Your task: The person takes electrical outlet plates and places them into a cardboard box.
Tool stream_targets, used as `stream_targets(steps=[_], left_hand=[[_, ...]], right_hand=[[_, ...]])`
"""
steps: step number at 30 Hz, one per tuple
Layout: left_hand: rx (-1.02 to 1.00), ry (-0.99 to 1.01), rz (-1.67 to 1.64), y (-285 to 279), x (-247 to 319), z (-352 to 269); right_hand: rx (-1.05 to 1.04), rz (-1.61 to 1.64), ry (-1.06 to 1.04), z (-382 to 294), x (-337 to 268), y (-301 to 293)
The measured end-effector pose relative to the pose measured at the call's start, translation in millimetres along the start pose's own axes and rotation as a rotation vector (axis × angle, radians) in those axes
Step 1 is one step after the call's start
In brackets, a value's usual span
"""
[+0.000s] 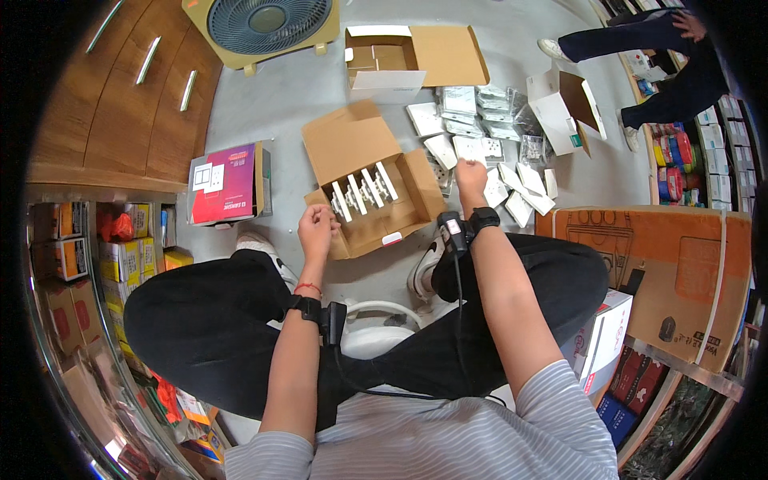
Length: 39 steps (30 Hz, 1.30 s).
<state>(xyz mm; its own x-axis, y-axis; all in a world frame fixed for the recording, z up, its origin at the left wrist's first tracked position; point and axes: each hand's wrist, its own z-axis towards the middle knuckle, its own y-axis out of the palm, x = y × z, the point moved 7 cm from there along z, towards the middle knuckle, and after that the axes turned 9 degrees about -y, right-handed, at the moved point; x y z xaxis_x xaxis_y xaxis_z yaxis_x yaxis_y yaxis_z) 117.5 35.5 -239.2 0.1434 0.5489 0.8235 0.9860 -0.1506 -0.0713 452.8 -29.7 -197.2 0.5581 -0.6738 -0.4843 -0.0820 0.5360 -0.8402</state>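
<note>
An open cardboard box (401,228) stands on the floor before me, with several white wall switch or socket plates (363,191) on edge in a row inside it. My left hand (318,227) is at the box's left edge, its fingers bent; whether they grip the edge I cannot tell. At the pile right of the box, my right hand (471,177) has its fingertips on a white plate (468,147). Several loose white plates (521,189) lie around it, partly overlapping. Behind them are plastic-wrapped pieces (461,103) in stacks.
Two more open boxes stand behind (387,86) and right (555,114) of the pile. A purple-red box (225,186) is at left, a floor fan (267,21) at the back left. A large carton (654,270) stands beside my right knee. Another person's legs (624,42) are at the upper right.
</note>
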Motion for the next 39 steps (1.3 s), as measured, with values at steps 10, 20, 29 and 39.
stream_targets(steps=[10, 20, 29, 39], left_hand=[[-0.238, -0.092, -0.061, 26, 8, -5], [-0.278, -0.109, -0.006, 35, 15, -9], [-0.334, -0.047, -0.110, 64, 34, -3], [-0.359, 0.048, -0.174, 74, 101, -4]], right_hand=[[-0.649, 0.756, 0.770, -46, 32, 71], [-0.465, 0.917, 0.979, -53, 37, 89], [-0.289, 1.164, 0.945, -46, 35, 85], [-0.243, 0.709, 0.186, 28, -56, -4]])
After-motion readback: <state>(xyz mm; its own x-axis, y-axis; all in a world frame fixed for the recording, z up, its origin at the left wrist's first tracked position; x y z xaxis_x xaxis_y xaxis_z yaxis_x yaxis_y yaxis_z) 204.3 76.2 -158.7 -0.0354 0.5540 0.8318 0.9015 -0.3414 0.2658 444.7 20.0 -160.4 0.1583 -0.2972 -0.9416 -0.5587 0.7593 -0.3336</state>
